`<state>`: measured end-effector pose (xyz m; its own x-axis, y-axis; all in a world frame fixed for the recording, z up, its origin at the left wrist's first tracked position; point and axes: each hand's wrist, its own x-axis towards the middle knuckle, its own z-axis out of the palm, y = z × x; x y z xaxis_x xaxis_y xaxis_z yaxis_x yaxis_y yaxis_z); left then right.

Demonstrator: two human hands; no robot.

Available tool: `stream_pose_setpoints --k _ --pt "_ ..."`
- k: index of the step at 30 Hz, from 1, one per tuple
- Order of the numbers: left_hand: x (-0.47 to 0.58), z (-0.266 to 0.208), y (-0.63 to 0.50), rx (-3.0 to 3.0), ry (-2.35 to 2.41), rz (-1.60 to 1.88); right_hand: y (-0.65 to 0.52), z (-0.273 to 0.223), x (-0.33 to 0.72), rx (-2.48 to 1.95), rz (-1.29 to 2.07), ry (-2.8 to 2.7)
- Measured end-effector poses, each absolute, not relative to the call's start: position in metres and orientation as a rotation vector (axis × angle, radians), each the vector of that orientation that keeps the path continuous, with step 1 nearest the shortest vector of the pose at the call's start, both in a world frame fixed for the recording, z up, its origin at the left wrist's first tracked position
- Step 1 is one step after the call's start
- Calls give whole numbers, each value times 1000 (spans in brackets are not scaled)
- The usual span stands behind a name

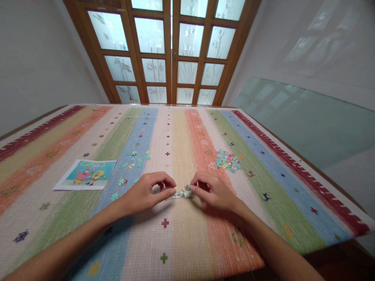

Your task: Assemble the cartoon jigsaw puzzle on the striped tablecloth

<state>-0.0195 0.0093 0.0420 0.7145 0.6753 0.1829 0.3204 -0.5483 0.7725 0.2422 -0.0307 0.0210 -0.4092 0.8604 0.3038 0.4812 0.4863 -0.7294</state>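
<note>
A short strip of joined jigsaw pieces (180, 194) lies on the striped tablecloth between my hands. My left hand (154, 190) is closed in a pinch at the strip's left end, thumb and index fingertip close together. From the other side, my right hand (213, 190) pinches a small greenish jigsaw piece (187, 188) just above the strip's right part. Whether this piece touches the strip I cannot tell. My fingers partly cover both ends of the strip.
A picture sheet (90, 174) with two cartoon figures lies at the left. Loose teal pieces (133, 160) are scattered beyond my left hand. A denser pile of pieces (228, 160) sits beyond my right hand. The tablecloth (181, 148) covers the table; wooden glazed doors (171, 58) stand behind.
</note>
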Motion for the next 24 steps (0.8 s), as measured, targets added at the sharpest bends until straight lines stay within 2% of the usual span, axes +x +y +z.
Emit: stream_pose_setpoints --k 9,24 --pt "-61 22 16 2662 721 434 -18 15 264 -1261 708 -2269" --pt "-75 4 12 2720 718 619 -20 7 261 -1296 618 -2277"
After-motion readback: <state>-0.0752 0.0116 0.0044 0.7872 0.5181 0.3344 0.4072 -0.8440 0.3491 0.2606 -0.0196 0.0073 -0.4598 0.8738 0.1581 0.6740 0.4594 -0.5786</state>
